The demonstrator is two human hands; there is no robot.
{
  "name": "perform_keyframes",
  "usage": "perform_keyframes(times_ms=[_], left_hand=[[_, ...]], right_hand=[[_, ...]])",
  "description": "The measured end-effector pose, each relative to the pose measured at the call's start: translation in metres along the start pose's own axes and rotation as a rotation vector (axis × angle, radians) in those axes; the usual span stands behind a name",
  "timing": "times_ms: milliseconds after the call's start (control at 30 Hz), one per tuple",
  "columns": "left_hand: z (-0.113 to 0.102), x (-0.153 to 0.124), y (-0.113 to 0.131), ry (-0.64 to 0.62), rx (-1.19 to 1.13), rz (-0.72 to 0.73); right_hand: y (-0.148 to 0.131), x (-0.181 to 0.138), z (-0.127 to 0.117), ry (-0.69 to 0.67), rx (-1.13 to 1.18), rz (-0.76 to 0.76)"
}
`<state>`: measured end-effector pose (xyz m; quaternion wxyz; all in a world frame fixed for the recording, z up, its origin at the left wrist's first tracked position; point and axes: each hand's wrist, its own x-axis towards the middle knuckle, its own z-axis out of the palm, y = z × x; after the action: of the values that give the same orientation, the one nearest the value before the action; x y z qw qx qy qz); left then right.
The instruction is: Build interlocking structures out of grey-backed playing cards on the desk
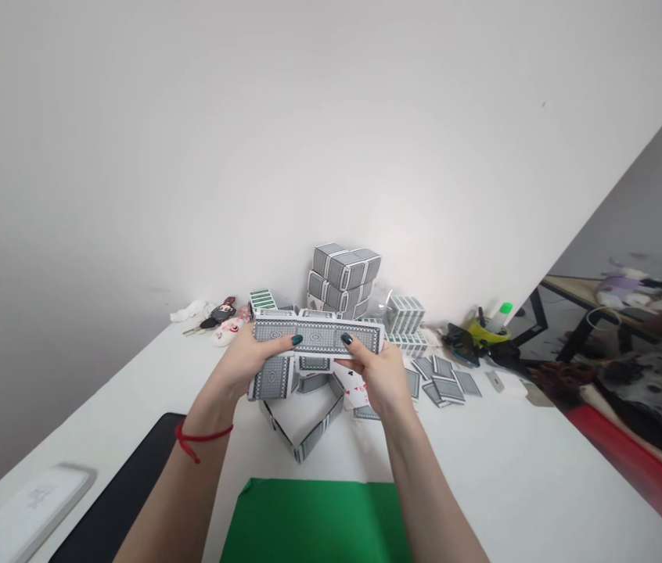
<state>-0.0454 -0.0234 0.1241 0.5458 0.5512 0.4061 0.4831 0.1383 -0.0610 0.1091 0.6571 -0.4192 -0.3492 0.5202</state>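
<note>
A long strip of joined playing cards (319, 338), with grey patterned backs facing me, is held level above the white table (472, 477). My left hand (246, 356) grips its left end, thumb pressed across the front. At the other end my right hand (386, 375) pinches it the same way. More card pieces hang below the strip on the left; whether they are joined to it I cannot tell. Beneath, a V-shaped frame of folded cards (307, 444) stands on the table, its back partly hidden. Face-up cards (354, 391) with red hearts lie beside my right hand.
Grey card blocks (343, 274) are stacked against the wall, with green-and-white card blocks (406, 314) to their right. Loose cards (447, 389) lie right of centre. Keys and trinkets (222, 317) sit back left, a yellow holder (487, 332) back right. A green sheet (313, 520) lies in front.
</note>
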Motion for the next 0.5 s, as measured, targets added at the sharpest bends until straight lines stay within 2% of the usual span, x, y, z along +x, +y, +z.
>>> perform_keyframes(times_ms=[200,500], left_hand=[[0.003,-0.003,0.006,0.050,0.054,0.013],[-0.007,-0.003,0.006,0.059,0.052,-0.004]], right_hand=[[0.001,-0.001,0.000,0.012,-0.064,-0.012],[-0.014,-0.002,-0.011,-0.194,-0.162,0.077]])
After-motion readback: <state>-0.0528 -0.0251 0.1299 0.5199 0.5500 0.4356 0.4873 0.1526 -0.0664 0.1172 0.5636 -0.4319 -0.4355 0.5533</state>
